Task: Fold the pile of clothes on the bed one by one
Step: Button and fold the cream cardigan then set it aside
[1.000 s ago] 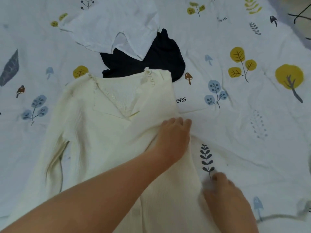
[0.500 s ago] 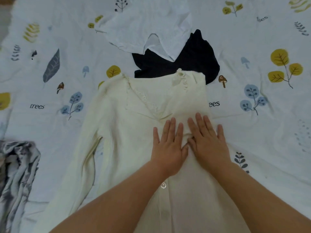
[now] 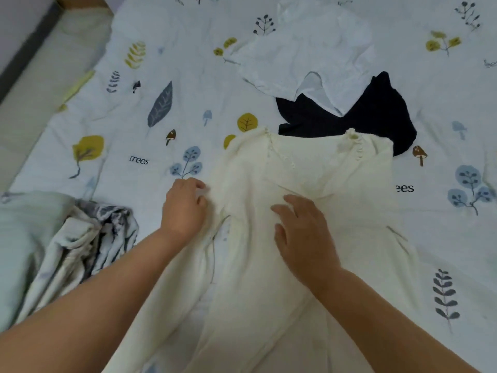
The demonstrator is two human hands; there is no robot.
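Observation:
A cream knit cardigan (image 3: 336, 200) with a lace-trimmed V neck lies spread front-up on the bed, collar away from me. My left hand (image 3: 184, 208) is at its left shoulder edge, fingers curled and pinching the fabric there. On the chest of the cardigan rests my right hand (image 3: 304, 232), its fingers spread and relaxed. Beyond the collar lies a black garment (image 3: 376, 114), partly covered by a crumpled white shirt (image 3: 304, 52).
The bed sheet (image 3: 166, 76) is white with leaf, tree and mushroom prints. A grey-and-white patterned garment (image 3: 88, 238) is bunched at the left beside a pale green cloth (image 3: 24, 232). The bed's left edge and the floor (image 3: 18, 33) show at top left.
Both hands lay flat side by side on the cardigan's chest. My left hand has moved left to the shoulder edge and curled onto the fabric; the right stays on the chest. The view has shifted left.

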